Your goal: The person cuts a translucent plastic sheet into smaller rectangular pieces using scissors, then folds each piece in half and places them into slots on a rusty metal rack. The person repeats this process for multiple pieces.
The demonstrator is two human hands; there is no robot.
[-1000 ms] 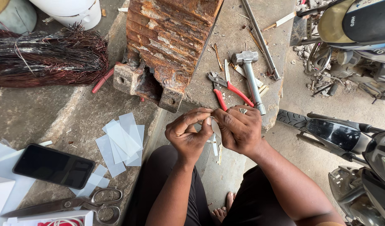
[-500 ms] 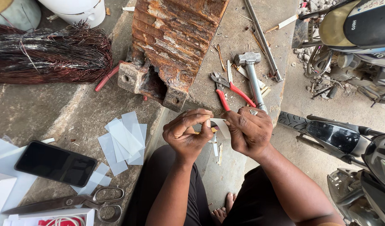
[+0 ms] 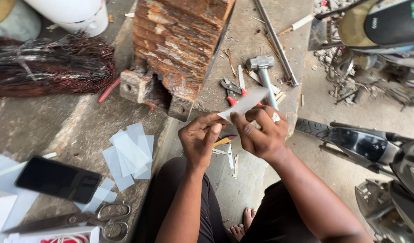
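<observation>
Fingers (image 3: 237, 120) pinched tight here, both sets closed on a white paper strip (image 3: 245, 102) held up in front of the body. The left hand (image 3: 200, 141) grips the strip's lower end, thumb and forefinger pressed together on it; the right hand (image 3: 261, 132) clamps just beside, its thumb on the paper's near face. The strip angles up and away to the right, its free end hanging over the red-handled pliers (image 3: 231, 90) and the hammer (image 3: 264, 74) that lie on the concrete slab (image 3: 247, 40) beyond. Just left of those tools sits a big rusty iron block (image 3: 180, 40). Down to the left, a loose pile of cut paper pieces (image 3: 128, 153) lies on the slab, with a black phone (image 3: 58, 179) near it and scissors (image 3: 81, 220) closer still to the camera. A bundle of copper wire (image 3: 49, 67) rests at far left. A motorbike (image 3: 382, 153) stands off to the right.
</observation>
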